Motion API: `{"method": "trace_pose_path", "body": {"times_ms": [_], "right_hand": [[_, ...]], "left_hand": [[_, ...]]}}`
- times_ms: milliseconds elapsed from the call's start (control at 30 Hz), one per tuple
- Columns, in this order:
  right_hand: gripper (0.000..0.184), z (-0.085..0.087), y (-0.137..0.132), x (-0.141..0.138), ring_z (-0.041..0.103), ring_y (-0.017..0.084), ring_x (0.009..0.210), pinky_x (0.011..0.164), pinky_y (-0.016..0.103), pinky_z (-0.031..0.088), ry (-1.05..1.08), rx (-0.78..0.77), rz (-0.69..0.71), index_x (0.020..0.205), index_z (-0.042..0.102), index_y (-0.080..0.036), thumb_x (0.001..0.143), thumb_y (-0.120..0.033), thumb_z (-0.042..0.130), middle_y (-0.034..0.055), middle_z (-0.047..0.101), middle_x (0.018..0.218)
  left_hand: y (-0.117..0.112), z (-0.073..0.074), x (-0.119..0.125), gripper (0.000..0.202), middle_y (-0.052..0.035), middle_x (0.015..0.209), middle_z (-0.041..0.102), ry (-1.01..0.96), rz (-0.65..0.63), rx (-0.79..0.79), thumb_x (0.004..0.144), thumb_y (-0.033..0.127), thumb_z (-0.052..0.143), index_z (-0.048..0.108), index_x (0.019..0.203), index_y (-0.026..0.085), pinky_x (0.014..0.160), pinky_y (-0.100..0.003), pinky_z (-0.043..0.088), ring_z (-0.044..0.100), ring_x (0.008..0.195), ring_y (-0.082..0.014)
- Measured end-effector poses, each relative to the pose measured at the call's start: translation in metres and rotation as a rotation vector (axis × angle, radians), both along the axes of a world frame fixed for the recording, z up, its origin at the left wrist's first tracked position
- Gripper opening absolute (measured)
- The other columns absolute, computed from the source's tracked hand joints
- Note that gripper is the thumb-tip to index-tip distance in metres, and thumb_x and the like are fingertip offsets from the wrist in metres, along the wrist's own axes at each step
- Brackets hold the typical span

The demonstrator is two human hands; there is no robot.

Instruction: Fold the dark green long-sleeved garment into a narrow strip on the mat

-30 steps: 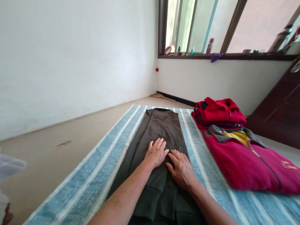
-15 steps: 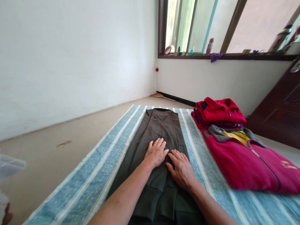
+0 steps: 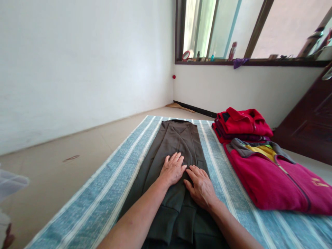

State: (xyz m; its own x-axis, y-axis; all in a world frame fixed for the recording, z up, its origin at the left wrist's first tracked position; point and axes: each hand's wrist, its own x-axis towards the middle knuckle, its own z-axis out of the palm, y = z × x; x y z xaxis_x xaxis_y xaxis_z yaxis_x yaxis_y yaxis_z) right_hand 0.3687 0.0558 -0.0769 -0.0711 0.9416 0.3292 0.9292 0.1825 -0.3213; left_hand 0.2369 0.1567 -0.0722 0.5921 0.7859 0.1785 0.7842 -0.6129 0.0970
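Hands (image 3: 173,169) unmoved on the dark garment (image 3: 178,145)

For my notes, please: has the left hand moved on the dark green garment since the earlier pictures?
No. The left hand stays at the same spot against the striped blue mat.

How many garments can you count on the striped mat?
4 at least: the olive garment under the left hand and right hand, the red jacket atop the stack, a dark layer beneath it, and the magenta fleece alongside. More may be hidden there.
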Motion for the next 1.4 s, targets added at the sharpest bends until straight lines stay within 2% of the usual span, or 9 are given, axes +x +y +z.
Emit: {"method": "trace_pose_path", "body": {"times_ms": [600,933,1400], "right_hand": [[0.039,0.0019,-0.0006,-0.0004,0.046,0.027,0.126,0.106,0.044,0.034,0.004,-0.022,-0.005,0.125,0.057,-0.016,0.09,-0.03,0.049,0.0116,0.054,0.135],[0.04,0.0016,-0.0002,0.0,0.046,0.028,0.126,0.106,0.045,0.034,-0.002,-0.029,-0.003,0.125,0.058,-0.015,0.089,-0.03,0.049,0.0119,0.054,0.135],[0.038,-0.0002,-0.0004,0.0003,0.047,0.027,0.126,0.105,0.044,0.035,0.001,0.007,0.0,0.124,0.058,-0.017,0.089,-0.03,0.05,0.0113,0.055,0.133]], "left_hand": [[-0.0012,0.0019,0.0005,0.044,-0.0104,0.146,0.041,0.013,0.002,0.001,0.096,0.036,0.038,0.047,0.134,0.017,0.11,-0.05,0.026,0.032,0.136,-0.0243],[0.0004,-0.002,-0.0001,0.043,-0.0098,0.145,0.042,-0.001,-0.003,0.022,0.096,0.037,0.038,0.047,0.134,0.019,0.11,-0.05,0.026,0.033,0.136,-0.0246],[-0.0011,0.002,0.0006,0.044,-0.0101,0.146,0.041,0.02,0.003,0.003,0.096,0.037,0.04,0.047,0.134,0.017,0.11,-0.05,0.026,0.032,0.137,-0.0239]]}}
